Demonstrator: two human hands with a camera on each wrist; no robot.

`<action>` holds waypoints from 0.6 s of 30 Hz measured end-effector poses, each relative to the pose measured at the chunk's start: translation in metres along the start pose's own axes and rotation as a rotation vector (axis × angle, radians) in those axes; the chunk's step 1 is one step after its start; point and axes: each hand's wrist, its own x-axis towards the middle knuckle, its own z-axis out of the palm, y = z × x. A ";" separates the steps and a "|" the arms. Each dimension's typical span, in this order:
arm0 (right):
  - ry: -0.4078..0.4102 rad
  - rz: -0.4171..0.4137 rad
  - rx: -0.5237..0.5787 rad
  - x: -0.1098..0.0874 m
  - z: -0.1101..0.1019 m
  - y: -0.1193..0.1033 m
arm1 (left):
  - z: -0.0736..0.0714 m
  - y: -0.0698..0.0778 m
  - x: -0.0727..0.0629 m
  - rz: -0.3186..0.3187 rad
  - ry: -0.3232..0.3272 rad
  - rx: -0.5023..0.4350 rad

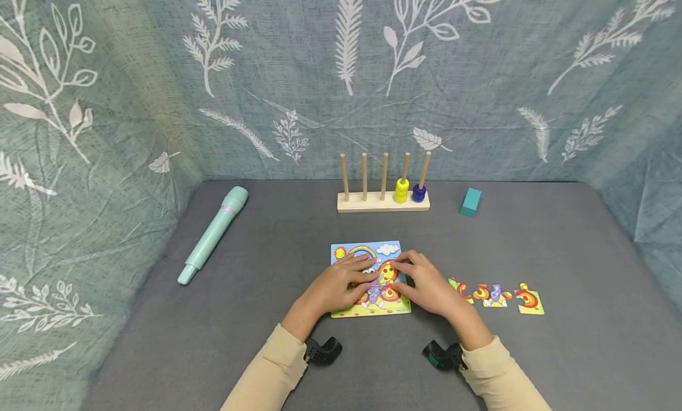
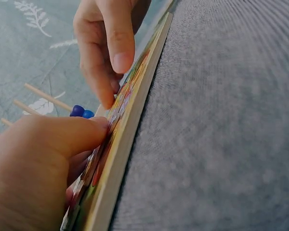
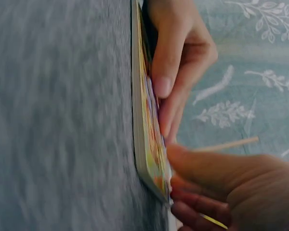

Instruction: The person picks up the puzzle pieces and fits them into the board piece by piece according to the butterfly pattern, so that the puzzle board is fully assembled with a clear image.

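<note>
Probably light, stiff jigsaw board, best gripped by its edges; left hand spread on it, right hand loosely touching.

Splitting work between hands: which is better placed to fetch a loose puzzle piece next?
Right hand, likely: it's at the puzzle board's right side, and the loose pieces lie just to its right. The left hand is over the board, farther from them.
</note>
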 end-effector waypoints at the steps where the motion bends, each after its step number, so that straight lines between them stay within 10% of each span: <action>1: -0.008 0.001 0.008 -0.001 -0.002 0.001 | 0.000 0.000 0.000 -0.001 0.000 -0.001; 18: 0.030 0.100 0.028 -0.058 -0.042 0.047 | 0.005 -0.005 -0.004 -0.030 0.157 -0.106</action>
